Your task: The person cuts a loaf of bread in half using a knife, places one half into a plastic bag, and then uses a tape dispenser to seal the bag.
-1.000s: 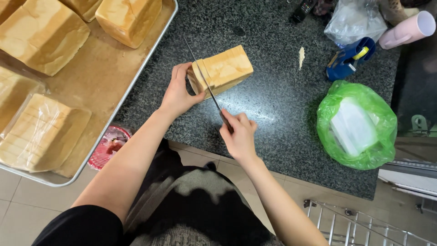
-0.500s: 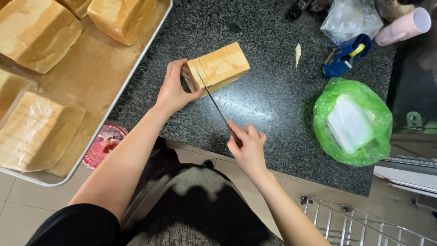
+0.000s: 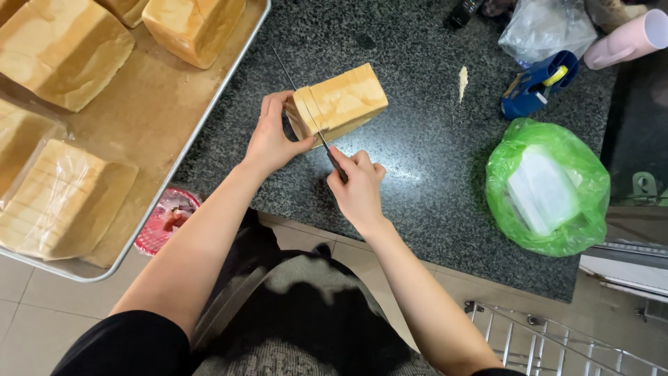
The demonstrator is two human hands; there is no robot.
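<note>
Both bare forearms reach forward from the body and draw close together ahead of the chest. The left hand point(image 3: 270, 139) is cupped, its fingers curled over the top and its thumb stretched out to the right, wrist slightly bent. The right hand point(image 3: 356, 186) sits just beside it and a little nearer the body, closed in a firm fist with knuckles up, its forearm angling in from the lower right.
</note>
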